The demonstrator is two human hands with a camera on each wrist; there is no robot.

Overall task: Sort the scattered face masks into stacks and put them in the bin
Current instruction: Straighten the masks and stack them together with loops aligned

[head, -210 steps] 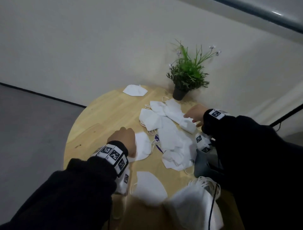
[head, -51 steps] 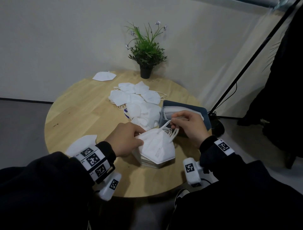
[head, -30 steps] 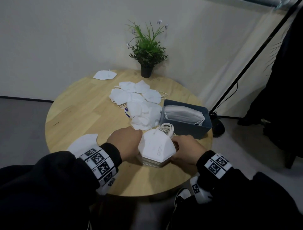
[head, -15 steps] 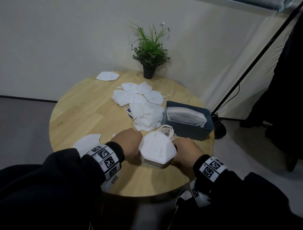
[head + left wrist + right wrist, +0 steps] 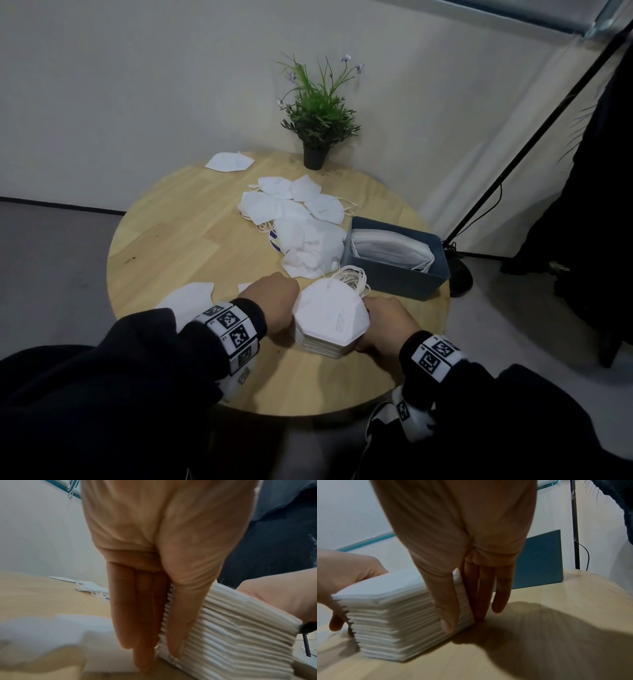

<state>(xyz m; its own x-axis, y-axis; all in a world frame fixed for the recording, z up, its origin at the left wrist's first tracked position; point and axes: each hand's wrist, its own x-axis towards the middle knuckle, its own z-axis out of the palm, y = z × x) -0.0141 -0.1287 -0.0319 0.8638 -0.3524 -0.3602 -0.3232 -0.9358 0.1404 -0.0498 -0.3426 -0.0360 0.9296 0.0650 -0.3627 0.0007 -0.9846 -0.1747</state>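
Observation:
A thick stack of white folded face masks [image 5: 330, 322] stands on the round wooden table [image 5: 191, 240] near its front edge, ear loops bunched at its far end. My left hand [image 5: 274, 305] presses its left side and my right hand [image 5: 383, 322] its right side. In the left wrist view the left hand [image 5: 158, 654] has straight fingers pointing down, thumb and fingers straddling a corner of the stack [image 5: 231, 635]. The right hand [image 5: 464, 622] stands the same way at the stack [image 5: 393, 622]. The grey-blue bin [image 5: 394, 277] behind holds another mask stack [image 5: 390, 248].
Several loose masks [image 5: 298, 222] lie heaped mid-table left of the bin. One mask [image 5: 229, 161] lies at the far edge, another [image 5: 188, 298] by my left wrist. A potted plant [image 5: 318, 116] stands at the back. A black slanted pole [image 5: 513, 154] rises right of the table.
My right hand let go of the ear loops and came down to the stack's right side. Since then both hands have stayed pressed against the stack.

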